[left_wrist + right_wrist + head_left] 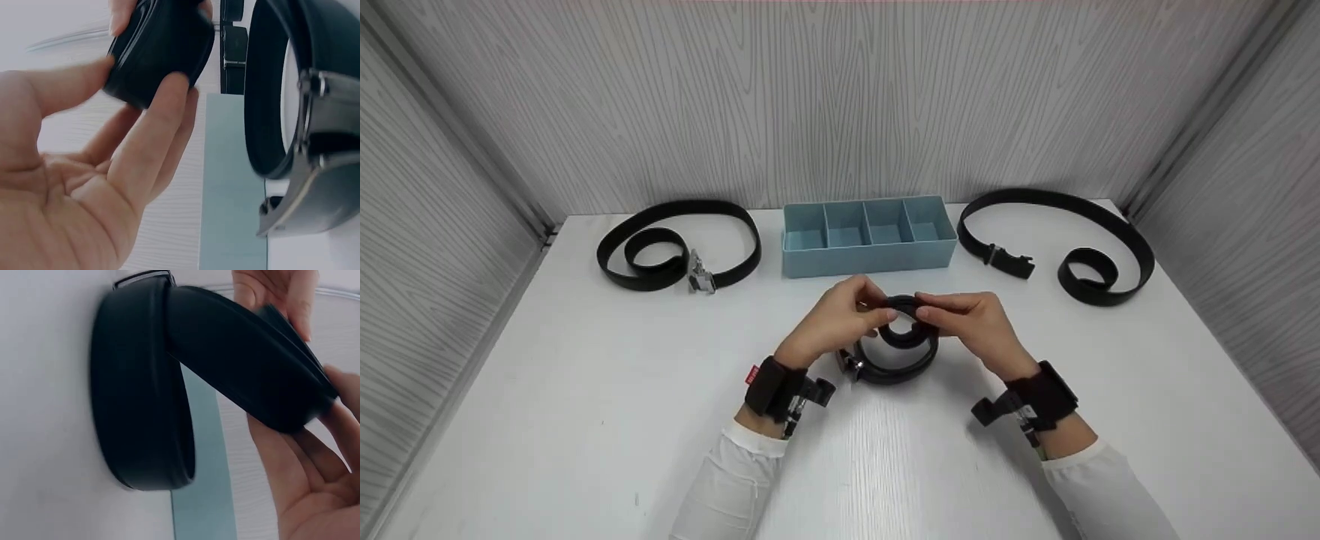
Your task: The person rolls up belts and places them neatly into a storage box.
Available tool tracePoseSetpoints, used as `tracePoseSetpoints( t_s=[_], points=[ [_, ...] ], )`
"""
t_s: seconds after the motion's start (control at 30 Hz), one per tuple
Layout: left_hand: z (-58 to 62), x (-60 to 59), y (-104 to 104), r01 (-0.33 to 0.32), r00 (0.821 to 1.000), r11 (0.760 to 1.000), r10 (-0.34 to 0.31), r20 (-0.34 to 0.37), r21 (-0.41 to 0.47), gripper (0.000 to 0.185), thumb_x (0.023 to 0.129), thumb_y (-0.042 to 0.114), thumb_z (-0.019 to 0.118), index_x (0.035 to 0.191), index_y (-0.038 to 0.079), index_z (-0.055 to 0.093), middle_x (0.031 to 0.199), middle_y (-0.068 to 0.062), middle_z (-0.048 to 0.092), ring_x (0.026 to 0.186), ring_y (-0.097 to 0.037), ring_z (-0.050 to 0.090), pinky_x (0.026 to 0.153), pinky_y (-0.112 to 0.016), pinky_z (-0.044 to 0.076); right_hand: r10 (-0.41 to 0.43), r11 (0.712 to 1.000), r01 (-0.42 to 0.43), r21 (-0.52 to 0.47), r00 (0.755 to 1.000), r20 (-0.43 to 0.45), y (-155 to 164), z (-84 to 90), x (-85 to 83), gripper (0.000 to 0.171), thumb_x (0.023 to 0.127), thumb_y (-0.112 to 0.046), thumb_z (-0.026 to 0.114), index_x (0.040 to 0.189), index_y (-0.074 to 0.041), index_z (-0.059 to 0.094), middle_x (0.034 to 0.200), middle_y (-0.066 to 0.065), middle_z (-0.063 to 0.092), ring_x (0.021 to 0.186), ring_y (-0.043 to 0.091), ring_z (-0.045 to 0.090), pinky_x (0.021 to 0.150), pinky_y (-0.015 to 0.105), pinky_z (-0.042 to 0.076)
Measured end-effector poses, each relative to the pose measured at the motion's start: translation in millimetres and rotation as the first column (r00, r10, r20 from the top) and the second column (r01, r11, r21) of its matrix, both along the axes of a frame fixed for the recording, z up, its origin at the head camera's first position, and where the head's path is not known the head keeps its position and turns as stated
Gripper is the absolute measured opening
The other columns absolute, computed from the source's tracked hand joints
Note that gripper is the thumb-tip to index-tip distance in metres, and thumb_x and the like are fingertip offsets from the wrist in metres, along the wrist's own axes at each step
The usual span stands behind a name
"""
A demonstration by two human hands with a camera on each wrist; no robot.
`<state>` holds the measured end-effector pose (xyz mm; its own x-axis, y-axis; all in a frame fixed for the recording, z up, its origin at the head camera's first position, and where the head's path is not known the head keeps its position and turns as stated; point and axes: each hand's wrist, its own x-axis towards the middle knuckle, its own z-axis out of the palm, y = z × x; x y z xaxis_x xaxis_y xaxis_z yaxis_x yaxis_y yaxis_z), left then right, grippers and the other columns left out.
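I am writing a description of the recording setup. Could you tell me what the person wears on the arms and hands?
Both hands are bare: the left hand and the right hand wear no gloves or rings. Each forearm has a long white sleeve. Each wrist carries a wide black fabric strap holding a small black camera device. The left strap has a small red tag.

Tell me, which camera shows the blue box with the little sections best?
The head view: the whole blue box shows there, with all four sections, behind both hands. Each wrist view catches only a plain strip of it past the rolled belt.
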<state>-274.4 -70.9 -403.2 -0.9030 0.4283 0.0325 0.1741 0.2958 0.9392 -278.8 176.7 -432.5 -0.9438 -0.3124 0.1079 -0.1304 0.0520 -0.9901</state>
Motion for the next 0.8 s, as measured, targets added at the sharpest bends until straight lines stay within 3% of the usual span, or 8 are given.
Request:
tracePoseSetpoints(
  t_s=[0.13,0.27,0.4,0.63,0.8],
  points=[
    [0.2,0.5,-1.1,0.079,0.997,0.995,-0.079,0.002,-0.067,0.026,0.1,0.019,0.071,0.116,0.001,0.062,0.112,-0.013,0.07,0.091,-0.025,0.072,0.079,-0.038,0.06,0.078,0.989,-0.081,0.124,0.997,0.028,7.4,5.9,-0.4,0.034,0.093,-0.022,0.081,0.123,-0.007,0.077,0.114,0.012,0.077,0.097,0.02,0.076,0.082,0.032,0.061],
    [-0.6,1.5,-1.2,0.102,0.995,0.989,-0.1,0.02,-0.106,0.023,0.099,0.019,0.072,0.113,0.003,0.063,0.106,-0.009,0.071,0.089,-0.032,0.072,0.072,-0.034,0.056,0.102,0.974,-0.107,0.202,0.994,0.037,9.5,7.0,-0.5,0.032,0.093,-0.028,0.082,0.122,-0.014,0.079,0.113,0.009,0.078,0.097,0.019,0.075,0.078,0.028,0.059],
    [-2.9,0.5,1.0,0.048,0.999,0.995,-0.049,-0.004,-0.089,0.019,0.1,0.017,0.071,0.113,0.004,0.064,0.103,-0.008,0.072,0.085,-0.024,0.071,0.072,-0.032,0.054,0.046,0.987,-0.049,0.155,0.999,0.022,4.7,4.0,0.1,0.033,0.093,-0.026,0.082,0.122,-0.01,0.078,0.113,0.009,0.078,0.097,0.018,0.075,0.081,0.029,0.06],
    [-4.3,-1.9,4.5,-0.106,0.994,0.994,0.106,-0.026,0.019,0.017,0.099,0.011,0.071,0.112,0.0,0.064,0.103,-0.011,0.071,0.084,-0.017,0.07,0.076,-0.03,0.056,-0.076,0.995,0.076,-0.067,0.997,-0.001,-7.4,-5.5,0.8,0.038,0.094,-0.017,0.08,0.128,-0.001,0.072,0.12,0.013,0.075,0.104,0.021,0.075,0.087,0.037,0.06],
    [-2.7,-2.0,3.6,-0.111,0.994,0.993,0.112,-0.008,0.05,0.018,0.1,0.009,0.07,0.113,-0.002,0.062,0.108,-0.014,0.069,0.09,-0.02,0.071,0.08,-0.032,0.06,-0.086,0.993,0.085,-0.084,0.996,-0.011,-7.6,-6.0,1.0,0.04,0.094,-0.014,0.08,0.129,0.002,0.07,0.121,0.013,0.075,0.104,0.022,0.075,0.086,0.037,0.061]
  ],
)
